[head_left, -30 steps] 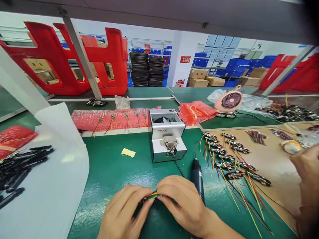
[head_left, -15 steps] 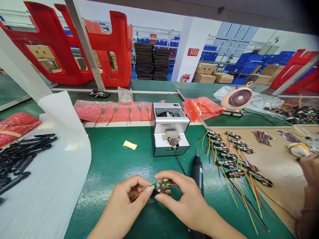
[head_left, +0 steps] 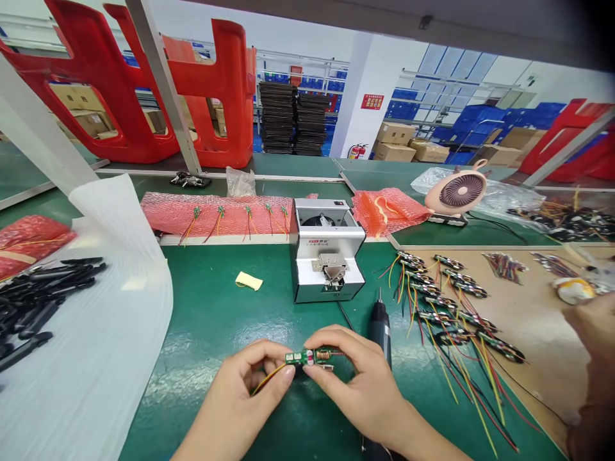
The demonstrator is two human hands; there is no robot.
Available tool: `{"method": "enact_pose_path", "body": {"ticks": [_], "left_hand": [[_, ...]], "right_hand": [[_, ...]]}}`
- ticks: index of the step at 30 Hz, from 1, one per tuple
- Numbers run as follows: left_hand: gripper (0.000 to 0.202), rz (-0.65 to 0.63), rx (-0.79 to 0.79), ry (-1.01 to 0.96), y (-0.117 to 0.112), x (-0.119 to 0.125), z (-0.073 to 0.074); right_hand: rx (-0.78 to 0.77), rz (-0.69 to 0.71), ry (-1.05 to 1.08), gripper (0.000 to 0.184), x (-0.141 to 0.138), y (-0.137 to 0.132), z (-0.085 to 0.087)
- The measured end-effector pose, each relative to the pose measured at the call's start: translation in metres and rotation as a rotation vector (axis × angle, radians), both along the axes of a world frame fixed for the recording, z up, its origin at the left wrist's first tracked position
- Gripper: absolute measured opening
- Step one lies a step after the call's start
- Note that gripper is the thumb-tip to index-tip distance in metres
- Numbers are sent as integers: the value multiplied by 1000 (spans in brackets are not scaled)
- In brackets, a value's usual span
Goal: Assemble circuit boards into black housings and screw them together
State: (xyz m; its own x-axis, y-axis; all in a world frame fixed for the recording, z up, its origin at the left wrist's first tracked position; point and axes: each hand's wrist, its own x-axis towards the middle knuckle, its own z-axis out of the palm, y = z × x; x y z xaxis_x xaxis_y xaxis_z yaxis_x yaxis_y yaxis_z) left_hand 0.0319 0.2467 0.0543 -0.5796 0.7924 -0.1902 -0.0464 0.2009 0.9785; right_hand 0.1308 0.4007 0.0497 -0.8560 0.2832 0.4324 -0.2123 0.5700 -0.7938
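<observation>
A small green circuit board [head_left: 296, 358] with a copper coil is held level above the green bench, between my two hands. My right hand [head_left: 358, 374] pinches it near the coil with thumb and fingertips. At the board's other end, my left hand [head_left: 245, 387] closes thumb and index finger around the tip; yellow and red wires [head_left: 269, 378] run from there into its curled fingers. A twisted red wire leaves the coil end beneath my right fingers. Close to my right hand lies a black electric screwdriver [head_left: 379, 326], its bit pointing away from me.
Ahead stands a silver screw feeder [head_left: 329, 253]. Wired circuit boards [head_left: 442, 301] lie in rows at right. Black plastic parts [head_left: 43, 301] rest on white foam sheet [head_left: 110, 358] at left. A yellow scrap [head_left: 248, 280] and pink fan [head_left: 461, 192] stand beyond. Another person's hand [head_left: 593, 320] is far right.
The board has turned slightly in my fingers, showing more of its left end and the wires. My right hand has shifted a little to the right along with it.
</observation>
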Motion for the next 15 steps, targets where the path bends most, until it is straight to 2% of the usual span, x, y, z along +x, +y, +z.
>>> {"method": "enact_pose_path", "body": {"ticks": [3, 7, 11, 15], "left_hand": [[31, 9, -40, 42, 1, 0, 1], [34, 34, -81, 58, 1, 1, 2], [37, 36, -45, -29, 0, 1, 0], [41, 21, -9, -176, 0, 1, -2]], "right_hand": [[-46, -6, -38, 15, 0, -1, 1], [-176, -28, -197, 14, 1, -3, 4], [-272, -29, -266, 10, 0, -3, 7], [-276, -31, -289, 9, -2, -3, 8]]}}
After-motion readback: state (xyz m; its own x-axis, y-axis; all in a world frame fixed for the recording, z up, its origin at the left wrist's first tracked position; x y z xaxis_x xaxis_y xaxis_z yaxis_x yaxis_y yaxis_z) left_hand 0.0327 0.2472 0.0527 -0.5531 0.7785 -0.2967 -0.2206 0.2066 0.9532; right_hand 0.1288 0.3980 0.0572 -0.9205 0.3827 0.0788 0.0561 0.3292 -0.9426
